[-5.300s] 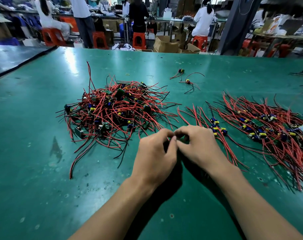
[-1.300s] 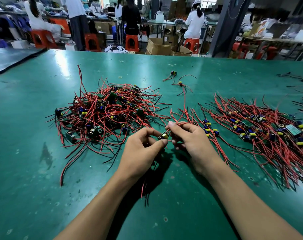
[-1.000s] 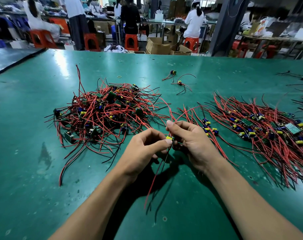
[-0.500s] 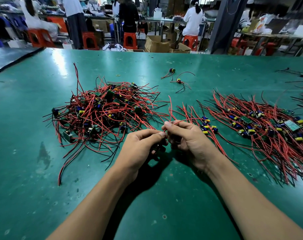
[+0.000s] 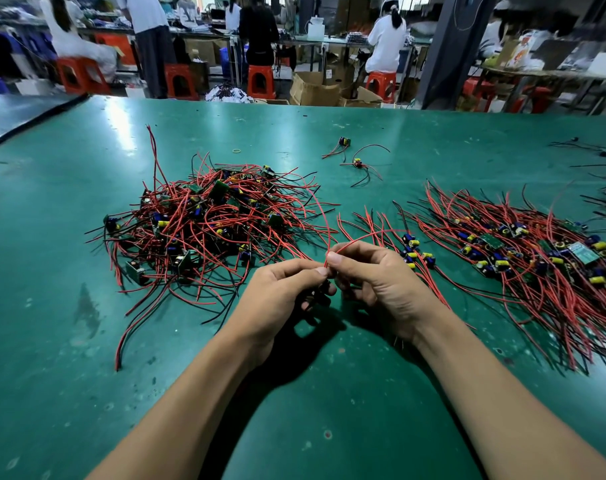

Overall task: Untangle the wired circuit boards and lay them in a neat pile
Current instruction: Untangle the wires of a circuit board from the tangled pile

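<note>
A tangled heap of small circuit boards with red and black wires (image 5: 204, 230) lies left of centre on the green table (image 5: 69, 358). A combed-out pile of the same boards (image 5: 523, 254) spreads to the right. Just in front of both, my left hand (image 5: 280, 299) and my right hand (image 5: 381, 282) meet fingertip to fingertip. Together they pinch one wired board, which is mostly hidden between the fingers. Its thin red wire (image 5: 324, 216) arcs up and back from the fingertips.
Two loose wired boards (image 5: 355, 161) lie farther back near the middle. Some dark wires (image 5: 592, 150) sit at the far right edge. Beyond the table's far edge are people, red stools (image 5: 260, 81) and cardboard boxes (image 5: 315, 88).
The hands have drawn close together. The board's wires hung below the hands a second ago; now a red wire stands up from the fingertips and curves back over the table.
</note>
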Tool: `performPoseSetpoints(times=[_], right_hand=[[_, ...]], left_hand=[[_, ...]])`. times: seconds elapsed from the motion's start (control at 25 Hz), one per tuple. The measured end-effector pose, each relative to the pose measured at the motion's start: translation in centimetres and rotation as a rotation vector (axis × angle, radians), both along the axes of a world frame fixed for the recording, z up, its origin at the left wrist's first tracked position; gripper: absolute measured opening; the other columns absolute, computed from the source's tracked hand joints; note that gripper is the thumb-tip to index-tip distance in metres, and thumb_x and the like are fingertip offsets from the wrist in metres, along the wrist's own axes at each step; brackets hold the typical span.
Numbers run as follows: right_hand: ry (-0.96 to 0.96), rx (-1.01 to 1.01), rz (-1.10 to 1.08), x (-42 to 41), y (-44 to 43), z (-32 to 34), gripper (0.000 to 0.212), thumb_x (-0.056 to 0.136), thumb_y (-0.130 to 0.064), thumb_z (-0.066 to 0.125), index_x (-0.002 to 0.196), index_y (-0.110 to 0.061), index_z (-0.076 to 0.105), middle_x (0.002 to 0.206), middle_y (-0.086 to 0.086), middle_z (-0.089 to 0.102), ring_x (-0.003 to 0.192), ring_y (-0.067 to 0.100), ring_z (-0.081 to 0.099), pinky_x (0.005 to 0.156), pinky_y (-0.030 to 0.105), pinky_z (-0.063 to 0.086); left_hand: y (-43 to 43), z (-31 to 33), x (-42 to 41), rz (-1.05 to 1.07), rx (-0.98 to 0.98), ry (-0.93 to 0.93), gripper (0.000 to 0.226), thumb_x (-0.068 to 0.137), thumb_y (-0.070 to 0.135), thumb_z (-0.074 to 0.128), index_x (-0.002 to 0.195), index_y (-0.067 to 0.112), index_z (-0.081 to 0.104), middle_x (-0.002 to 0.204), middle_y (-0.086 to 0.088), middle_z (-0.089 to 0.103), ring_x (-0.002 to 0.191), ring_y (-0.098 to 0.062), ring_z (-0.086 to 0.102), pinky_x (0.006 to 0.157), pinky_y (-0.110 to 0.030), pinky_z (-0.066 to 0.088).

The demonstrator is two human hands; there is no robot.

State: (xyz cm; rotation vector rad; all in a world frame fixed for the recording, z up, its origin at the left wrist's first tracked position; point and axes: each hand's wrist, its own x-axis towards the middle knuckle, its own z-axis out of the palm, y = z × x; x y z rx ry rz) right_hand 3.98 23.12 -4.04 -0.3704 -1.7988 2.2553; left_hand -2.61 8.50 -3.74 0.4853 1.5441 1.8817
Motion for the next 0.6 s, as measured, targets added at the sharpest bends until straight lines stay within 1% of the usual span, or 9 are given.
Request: performPoseSetpoints(times=[0.12,0.2,0.28,0.4,0.48,0.52,0.6], right_hand=[[-0.029,0.055,-0.030,-0.13,0.02,0.09,0.018,0.062,-0.038,0.083,0.073,-0.024,0.077,0.074,-0.001,0.070,0.059,0.009,0.053,0.059,0.020,0.042],[-0.025,0.084,-0.038,-0.14,0.03,0.22,0.017,0.065,-0.038,0.082,0.070,-0.023,0.076,0.065,-0.002,0.063,0.055,0.009,0.048,0.054,0.021,0.037],[-0.016,0.105,-0.038,-0.07,0.06,0.37,0.018,0.066,-0.038,0.081,0.067,-0.021,0.074,0.061,-0.002,0.057,0.053,0.010,0.043,0.051,0.021,0.034],[-0.019,0.111,-0.043,0.06,-0.02,0.40,0.019,0.068,-0.036,0.081,0.068,-0.019,0.072,0.062,-0.001,0.057,0.054,0.011,0.043,0.052,0.022,0.034],[-0.037,0.117,-0.035,0.10,-0.13,0.29,0.019,0.066,-0.037,0.082,0.070,-0.021,0.073,0.068,0.001,0.062,0.063,0.015,0.049,0.059,0.027,0.038],[-0.047,0.113,-0.026,0.10,-0.17,0.18,0.021,0.064,-0.038,0.083,0.071,-0.021,0.073,0.073,0.003,0.063,0.070,0.021,0.049,0.063,0.030,0.038],[-0.054,0.098,-0.008,0.15,-0.21,0.06,0.026,0.064,-0.039,0.084,0.077,-0.020,0.075,0.081,0.010,0.061,0.083,0.026,0.043,0.066,0.033,0.034]], left_hand=[[0.27,-0.15,0.11,0.078,0.006,-0.012,0.023,0.089,0.006,0.063,0.072,0.015,0.076,0.068,-0.010,0.069,0.058,-0.014,0.058,0.058,-0.026,0.038],[0.39,-0.23,0.06,0.124,0.005,-0.014,0.019,0.088,0.006,0.064,0.073,0.012,0.074,0.067,-0.011,0.069,0.055,-0.016,0.058,0.055,-0.025,0.039],[0.40,-0.27,-0.06,0.107,-0.006,-0.007,0.015,0.086,0.008,0.066,0.073,0.011,0.074,0.069,-0.012,0.069,0.057,-0.018,0.058,0.056,-0.025,0.040],[0.16,-0.32,-0.11,0.019,-0.029,0.027,0.014,0.087,0.009,0.067,0.075,0.011,0.075,0.072,-0.010,0.070,0.059,-0.014,0.058,0.056,-0.020,0.042],[0.10,-0.34,-0.15,-0.010,-0.032,0.022,0.013,0.088,0.007,0.066,0.078,0.009,0.075,0.071,-0.009,0.070,0.058,-0.012,0.058,0.056,-0.018,0.044],[0.08,-0.36,-0.14,-0.017,-0.035,0.017,0.014,0.088,0.005,0.066,0.078,0.009,0.075,0.070,-0.008,0.070,0.057,-0.011,0.058,0.057,-0.018,0.045],[0.09,-0.35,-0.10,-0.017,-0.042,0.012,0.014,0.087,0.004,0.066,0.078,0.009,0.075,0.069,-0.007,0.068,0.056,-0.011,0.058,0.058,-0.019,0.046]])
